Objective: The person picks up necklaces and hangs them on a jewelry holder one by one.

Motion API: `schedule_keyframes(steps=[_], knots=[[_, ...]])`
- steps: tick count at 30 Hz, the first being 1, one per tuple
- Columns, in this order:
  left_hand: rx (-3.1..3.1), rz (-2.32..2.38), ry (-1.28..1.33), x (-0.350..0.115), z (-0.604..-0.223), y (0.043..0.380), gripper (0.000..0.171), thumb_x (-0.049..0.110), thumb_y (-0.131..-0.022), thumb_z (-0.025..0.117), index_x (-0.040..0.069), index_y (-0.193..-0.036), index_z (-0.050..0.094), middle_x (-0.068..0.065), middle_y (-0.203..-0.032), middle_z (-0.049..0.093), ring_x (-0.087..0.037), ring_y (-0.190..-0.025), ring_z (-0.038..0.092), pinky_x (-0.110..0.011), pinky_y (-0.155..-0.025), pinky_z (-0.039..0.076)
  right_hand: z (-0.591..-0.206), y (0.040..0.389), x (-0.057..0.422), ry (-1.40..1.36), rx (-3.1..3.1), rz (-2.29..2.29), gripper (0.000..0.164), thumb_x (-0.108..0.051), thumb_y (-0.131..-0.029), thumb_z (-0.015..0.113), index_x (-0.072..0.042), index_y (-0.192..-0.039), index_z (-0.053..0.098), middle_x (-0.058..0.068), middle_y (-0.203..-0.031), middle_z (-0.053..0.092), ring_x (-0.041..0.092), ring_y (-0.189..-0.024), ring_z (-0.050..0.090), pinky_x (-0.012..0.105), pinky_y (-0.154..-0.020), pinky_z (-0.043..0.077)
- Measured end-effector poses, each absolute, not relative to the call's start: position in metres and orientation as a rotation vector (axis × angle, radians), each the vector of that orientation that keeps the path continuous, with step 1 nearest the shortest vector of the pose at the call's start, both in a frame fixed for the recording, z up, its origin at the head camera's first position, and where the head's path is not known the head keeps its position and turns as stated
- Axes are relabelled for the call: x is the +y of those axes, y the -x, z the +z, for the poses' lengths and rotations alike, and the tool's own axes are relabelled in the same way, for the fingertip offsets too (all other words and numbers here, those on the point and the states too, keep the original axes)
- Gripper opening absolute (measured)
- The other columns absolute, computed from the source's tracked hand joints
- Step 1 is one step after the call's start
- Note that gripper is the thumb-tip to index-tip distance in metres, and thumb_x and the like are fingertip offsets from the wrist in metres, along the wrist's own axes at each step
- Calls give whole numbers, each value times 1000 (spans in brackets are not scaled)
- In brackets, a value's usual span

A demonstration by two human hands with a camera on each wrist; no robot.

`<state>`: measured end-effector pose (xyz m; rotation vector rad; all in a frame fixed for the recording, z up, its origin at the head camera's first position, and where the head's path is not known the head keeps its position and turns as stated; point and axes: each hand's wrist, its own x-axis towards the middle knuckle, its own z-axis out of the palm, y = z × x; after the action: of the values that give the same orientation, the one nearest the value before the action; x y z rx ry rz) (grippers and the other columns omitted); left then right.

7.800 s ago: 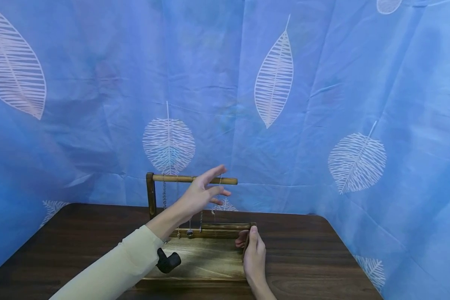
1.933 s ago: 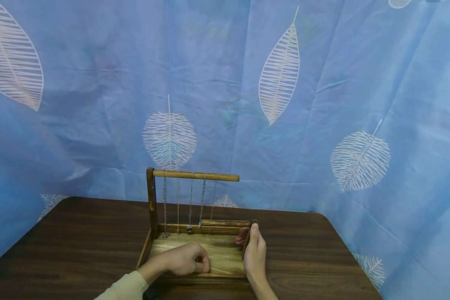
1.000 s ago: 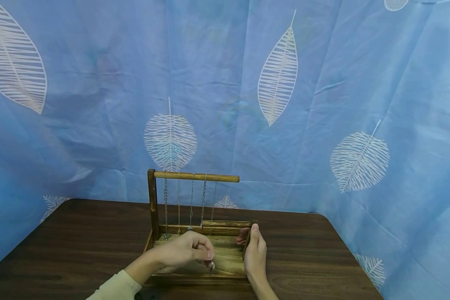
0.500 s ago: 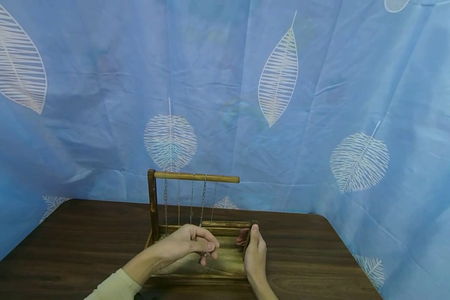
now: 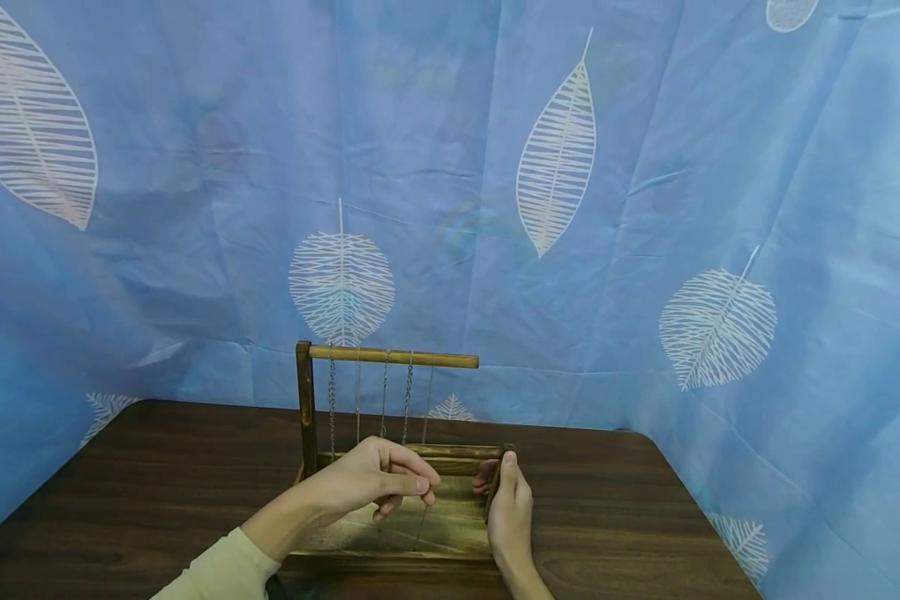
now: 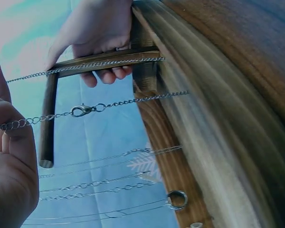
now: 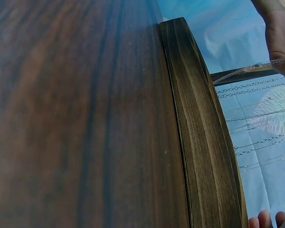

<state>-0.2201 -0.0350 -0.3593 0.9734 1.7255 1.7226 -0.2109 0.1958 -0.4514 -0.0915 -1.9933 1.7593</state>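
Observation:
My left hand (image 5: 375, 479) pinches a thin silver chain necklace (image 5: 422, 527) between thumb and fingertips, over the tray of a wooden jewellery stand (image 5: 390, 553). In the left wrist view two strands of this necklace (image 6: 118, 102) run from the hand down toward the tray, one with a lobster clasp (image 6: 80, 110). The lower ends are out of sight there. My right hand (image 5: 512, 517) grips the short upright at the stand's right end, thumb on its near side and fingers behind. Several other necklaces (image 5: 332, 400) hang from the tall crossbar (image 5: 450, 361), their lower parts partly behind my left hand.
A lower, shorter crossbar (image 5: 457, 451) extends leftward from the upright in my right hand. The stand rests on a dark wooden table (image 5: 607, 508). Behind it hangs a blue curtain (image 5: 435, 167) with white leaf prints.
My left hand came down from the tall bar to the tray, then lifted with the necklace, now hanging from its fingertips. My right hand has kept its grip on the upright.

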Motion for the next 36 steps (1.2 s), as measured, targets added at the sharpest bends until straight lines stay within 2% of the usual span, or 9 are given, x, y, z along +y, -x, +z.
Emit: schedule_keyframes(steps=[8,13,19,24,26,31,36], knots=[[1803,1690,-946,-33,-342,219,24,16,-99,67,1,-116,73,-17,-101,74,-7,-49,44,-22,-46,38,-450,211,196,68,-1980,1755,58,-36,-113,26,6,-102,64,15,-85,63,29,-77,63,38,-73,56],[1842,1656,-984,-32,-331,221,24,16,-100,65,3,-118,73,-14,-103,74,-8,-45,35,-23,-44,31,-449,211,195,46,-1966,1740,57,-34,-113,26,7,-101,64,15,-83,63,28,-76,63,38,-72,56],[1818,1681,-984,-31,-319,222,26,17,-100,65,3,-121,72,-16,-108,73,-8,-40,27,-23,-41,25,-450,212,194,67,-1973,1749,62,-39,-112,26,8,-101,64,15,-84,63,27,-76,62,39,-74,56],[1795,1704,-993,-33,-310,220,31,16,-101,63,3,-129,67,-15,-114,72,-8,-40,27,-31,-42,20,-452,212,195,82,-2000,1751,63,-42,-112,25,7,-101,64,14,-85,62,27,-77,62,42,-75,56],[1793,1714,-993,-34,-307,220,32,15,-102,62,3,-131,66,-14,-117,71,-9,-41,28,-32,-43,20,-452,212,195,79,-1999,1748,62,-41,-112,25,5,-101,65,14,-84,62,28,-77,62,42,-76,56],[1829,1720,-984,-34,-296,220,32,12,-103,60,9,-134,65,-12,-120,70,-10,-43,29,-27,-44,26,-452,212,195,89,-1983,1740,60,-39,-112,25,2,-98,65,15,-82,62,28,-76,62,41,-75,56],[1882,1717,-1024,-35,-285,220,33,10,-104,56,11,-137,64,-10,-123,69,-12,-43,30,-28,-43,27,-452,211,195,114,-1959,1763,62,-41,-112,27,7,-100,66,16,-82,63,27,-77,63,40,-75,57]])
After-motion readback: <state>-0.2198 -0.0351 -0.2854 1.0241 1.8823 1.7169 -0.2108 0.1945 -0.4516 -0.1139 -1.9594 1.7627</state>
